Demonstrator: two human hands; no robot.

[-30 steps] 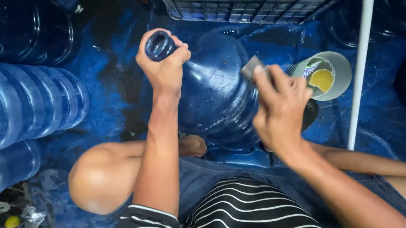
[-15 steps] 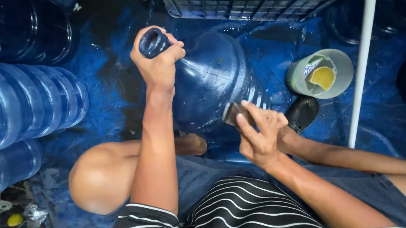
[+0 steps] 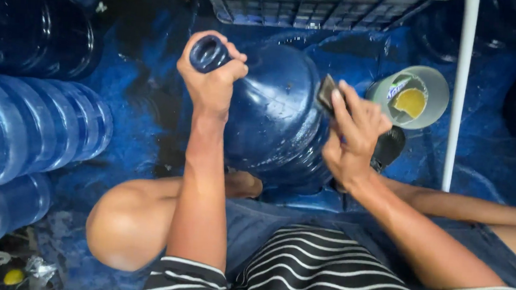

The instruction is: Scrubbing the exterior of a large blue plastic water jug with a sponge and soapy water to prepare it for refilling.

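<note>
1. The left hand (image 3: 211, 78) grips the neck of a big blue jug (image 3: 272, 116).
2. The right hand (image 3: 352, 139) presses a dark pad (image 3: 326, 94) against the jug's side.
3. A grey tub (image 3: 435, 85) sits just beside a white pole (image 3: 458, 98).

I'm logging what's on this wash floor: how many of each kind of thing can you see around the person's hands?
Large blue water jugs, whole or part in view: 7
Scrub pad in the right hand: 1
Grey tub: 1
Plastic crate: 1
White pole: 1
Total: 11
The left hand grips the jug's neck.
</note>
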